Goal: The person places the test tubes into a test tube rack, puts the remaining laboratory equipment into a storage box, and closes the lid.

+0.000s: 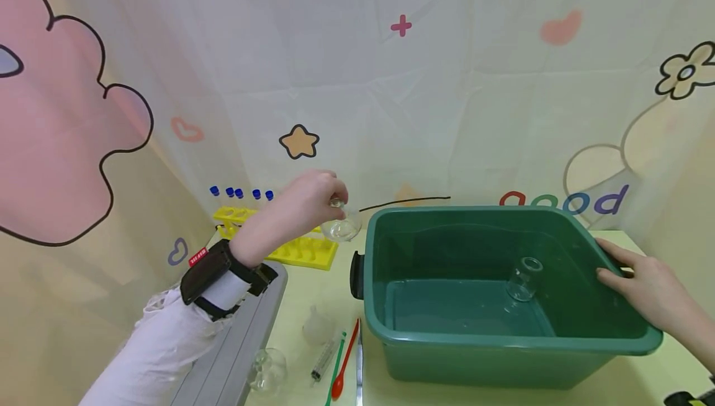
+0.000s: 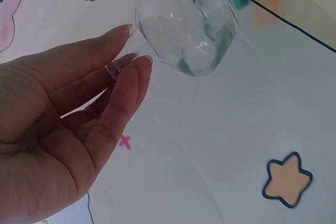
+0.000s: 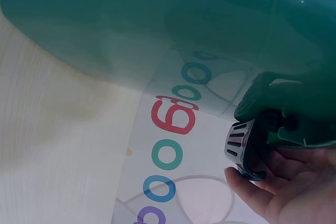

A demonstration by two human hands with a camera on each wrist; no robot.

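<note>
By its neck, my left hand (image 1: 318, 198) pinches a clear glass flask (image 1: 342, 228) between thumb and fingertips. The flask is raised near the tub's back left corner; in the left wrist view its round body (image 2: 184, 24) points away from the palm. My right hand (image 1: 642, 282) grips the right end of a green plastic tub (image 1: 486, 351), thumb inside the rim. The right wrist view shows its fingers curled at the tub's black handle clip (image 3: 247, 148). Inside the tub, a clear glass beaker (image 1: 524, 279) leans near the right wall.
Behind my left arm is a yellow test tube rack (image 1: 304, 254), with several blue caps (image 1: 239, 193) further back. Left of the tub lie a syringe (image 1: 324, 359), green stick (image 1: 336, 369), red spoon (image 1: 337, 387), metal strip (image 1: 359, 362), and two glass vessels (image 1: 268, 369). A grey panel (image 1: 268, 297) borders them.
</note>
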